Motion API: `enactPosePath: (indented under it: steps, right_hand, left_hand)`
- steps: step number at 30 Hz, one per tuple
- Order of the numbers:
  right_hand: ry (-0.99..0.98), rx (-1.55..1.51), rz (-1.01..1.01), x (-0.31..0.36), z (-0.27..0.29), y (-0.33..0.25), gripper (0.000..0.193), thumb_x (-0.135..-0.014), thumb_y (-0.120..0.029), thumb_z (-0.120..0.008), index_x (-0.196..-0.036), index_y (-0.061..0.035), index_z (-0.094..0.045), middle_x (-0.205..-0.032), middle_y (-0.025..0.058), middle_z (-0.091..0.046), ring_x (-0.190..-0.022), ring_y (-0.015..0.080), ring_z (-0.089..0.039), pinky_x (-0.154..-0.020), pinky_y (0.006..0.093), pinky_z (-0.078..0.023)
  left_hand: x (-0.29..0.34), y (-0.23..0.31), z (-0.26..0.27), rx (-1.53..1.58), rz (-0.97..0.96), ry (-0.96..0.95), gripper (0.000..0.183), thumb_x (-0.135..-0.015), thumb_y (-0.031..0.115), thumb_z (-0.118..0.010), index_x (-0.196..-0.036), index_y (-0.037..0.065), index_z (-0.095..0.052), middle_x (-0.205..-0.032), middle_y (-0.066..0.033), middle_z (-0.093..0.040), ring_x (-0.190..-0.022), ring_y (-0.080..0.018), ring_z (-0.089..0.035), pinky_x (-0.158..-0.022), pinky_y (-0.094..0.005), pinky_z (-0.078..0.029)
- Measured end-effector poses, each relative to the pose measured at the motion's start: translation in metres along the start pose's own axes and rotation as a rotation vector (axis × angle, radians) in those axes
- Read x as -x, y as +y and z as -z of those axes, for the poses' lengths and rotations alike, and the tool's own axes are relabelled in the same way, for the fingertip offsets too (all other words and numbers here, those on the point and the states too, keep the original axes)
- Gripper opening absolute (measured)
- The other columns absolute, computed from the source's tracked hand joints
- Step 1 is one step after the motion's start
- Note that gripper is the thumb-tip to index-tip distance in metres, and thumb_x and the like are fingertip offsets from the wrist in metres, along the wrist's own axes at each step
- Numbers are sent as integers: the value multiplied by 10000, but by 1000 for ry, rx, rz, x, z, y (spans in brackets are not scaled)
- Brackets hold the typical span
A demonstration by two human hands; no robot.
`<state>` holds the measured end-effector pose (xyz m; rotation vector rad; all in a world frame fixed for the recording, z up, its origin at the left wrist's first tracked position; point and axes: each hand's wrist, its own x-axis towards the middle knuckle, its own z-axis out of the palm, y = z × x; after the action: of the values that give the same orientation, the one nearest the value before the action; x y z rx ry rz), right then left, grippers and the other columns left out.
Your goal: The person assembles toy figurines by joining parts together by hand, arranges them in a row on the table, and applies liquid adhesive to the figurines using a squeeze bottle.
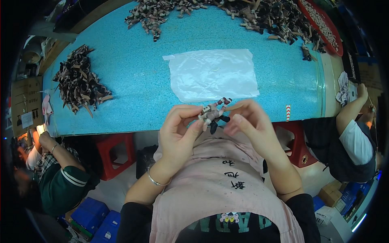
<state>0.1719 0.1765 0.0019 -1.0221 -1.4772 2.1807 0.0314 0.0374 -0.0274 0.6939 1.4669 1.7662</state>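
Observation:
A small toy figure [210, 114] with a grey-and-white body, dark-striped feet and a black part is held just off the table's near edge. My left hand [180, 131] pinches it between thumb and fingers. Close at its right side is my right hand [253, 123], thumb and fingers curved and apart; whether a fingertip touches the figure is hard to tell. Beyond both hands, a white plastic sheet [212, 75] is taped to the blue tabletop [133, 85].
Piles of similar figures lie at the left [79, 77], far middle [152, 18] and far right [279, 20]. A red tray [338, 48] of small pale pieces rests at the far right. Red stools [115, 156] stand under the table. Other people sit at left [60, 178] and right [352, 141].

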Motion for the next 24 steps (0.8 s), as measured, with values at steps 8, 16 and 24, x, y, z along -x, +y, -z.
enactPosePath:
  steps: [8, 16, 24]
  right_hand:
    - [-403, -68, -120, 0, 2, 7, 277, -993, -221, -506, -823, -13, -572, -800, 23, -585, -716, 96, -555, -663, 243, -454]
    - [-486, 102, -33, 2, 1, 6, 258, -964, -186, -539, -787, -2, -579, -783, 23, -555, -738, 101, -506, -681, 254, -417]
    - [-520, 280, 56, 3, 5, 11, 211, -936, -151, -553, -796, 3, -588, -784, 53, -551, -739, 132, -493, -673, 268, -403]
  left_hand:
    - [5, 6, 18, -377, -159, -234, 170, -887, 18, -613, -1050, -21, -588, -1107, -99, -544, -966, -144, -568, -863, -277, -479]
    - [-4, 11, 10, 320, 407, -283, 167, -901, 164, -648, -978, 31, -581, -1098, -100, -578, -940, -129, -556, -835, -274, -464]
    - [5, 14, 8, 294, 334, -302, 105, -903, 38, -613, -996, -1, -585, -1128, -91, -535, -972, -132, -547, -829, -276, -485]
